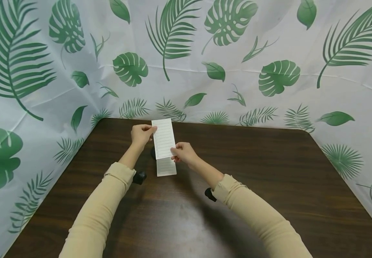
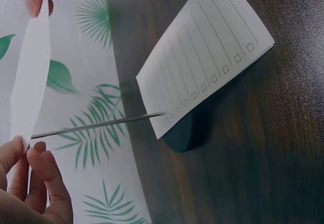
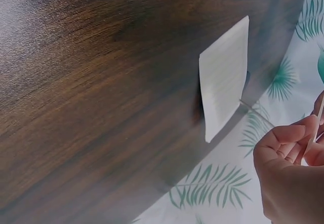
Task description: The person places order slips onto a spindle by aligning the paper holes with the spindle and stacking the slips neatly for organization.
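Observation:
Both hands pinch a white lined paper slip (image 1: pixel 163 138) above the table. My left hand (image 1: pixel 141 135) grips its upper left edge between thumb and finger, while my right hand (image 1: pixel 185 154) pinches the lower right edge. A thin metal spike (image 2: pixel 96 126) rises from a black base (image 2: pixel 183 135); its upper end meets the held slip beside the left fingertips. Whether it pierces that slip I cannot tell. Lower on the spike sits another lined slip with checkboxes (image 2: pixel 207 46), tilted over the base; its edge suggests more than one sheet. In the right wrist view this lower paper (image 3: pixel 223 79) appears too.
A dark brown wooden table (image 1: pixel 269 179) spreads beneath both arms. Behind and beside it hangs a white cloth (image 1: pixel 186 79) printed with green leaves. Small black devices (image 1: pixel 139 177) are worn at the wrists.

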Demonstrator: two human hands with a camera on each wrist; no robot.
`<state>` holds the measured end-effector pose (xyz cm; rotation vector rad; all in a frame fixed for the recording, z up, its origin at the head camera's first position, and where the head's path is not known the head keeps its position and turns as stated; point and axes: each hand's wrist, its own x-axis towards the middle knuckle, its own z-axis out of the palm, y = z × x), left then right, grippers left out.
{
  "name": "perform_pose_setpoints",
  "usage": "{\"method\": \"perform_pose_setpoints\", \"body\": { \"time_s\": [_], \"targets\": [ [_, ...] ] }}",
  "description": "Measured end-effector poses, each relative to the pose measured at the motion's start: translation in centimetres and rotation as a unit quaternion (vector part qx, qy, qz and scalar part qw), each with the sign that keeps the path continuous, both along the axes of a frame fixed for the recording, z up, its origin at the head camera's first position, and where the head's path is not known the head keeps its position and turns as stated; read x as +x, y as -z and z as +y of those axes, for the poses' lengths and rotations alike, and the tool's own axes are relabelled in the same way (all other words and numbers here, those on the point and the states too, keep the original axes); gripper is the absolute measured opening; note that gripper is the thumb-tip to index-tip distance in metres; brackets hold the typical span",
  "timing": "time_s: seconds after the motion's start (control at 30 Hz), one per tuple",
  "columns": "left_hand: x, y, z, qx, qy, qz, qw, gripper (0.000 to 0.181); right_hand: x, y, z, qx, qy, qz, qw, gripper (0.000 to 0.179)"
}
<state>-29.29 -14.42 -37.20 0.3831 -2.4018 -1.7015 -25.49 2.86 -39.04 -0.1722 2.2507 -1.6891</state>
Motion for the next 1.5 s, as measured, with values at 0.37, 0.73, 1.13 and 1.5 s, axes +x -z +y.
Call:
{"method": "perform_pose_setpoints", "body": {
  "time_s": [0.37, 0.73, 1.13, 1.5],
  "targets": [
    [-0.24, 0.08, 0.42, -0.02, -0.015, 0.021, 0.9995, 0.026, -0.2, -0.21, -0.16, -0.003, 0.005, 0.004, 1.0, 0.013],
    [-0.14, 0.32, 0.43, -0.011, -0.015, 0.034, 0.9993, 0.026, -0.35, 0.17, -0.13, 0.001, 0.002, -0.002, 1.0, 0.014],
    [-0.51, 0.7, 0.57, -0.013, -0.006, 0.05, 0.9987, 0.025, -0.45, 0.11, -0.05, 0.002, 0.007, -0.003, 1.0, 0.014],
    [-0.47, 0.9, 0.38, 0.007, -0.006, 0.039, 0.9992, 0.028, -0.58, 0.17, 0.09, 0.005, 0.003, -0.009, 0.9999, 0.014]
  ]
}}
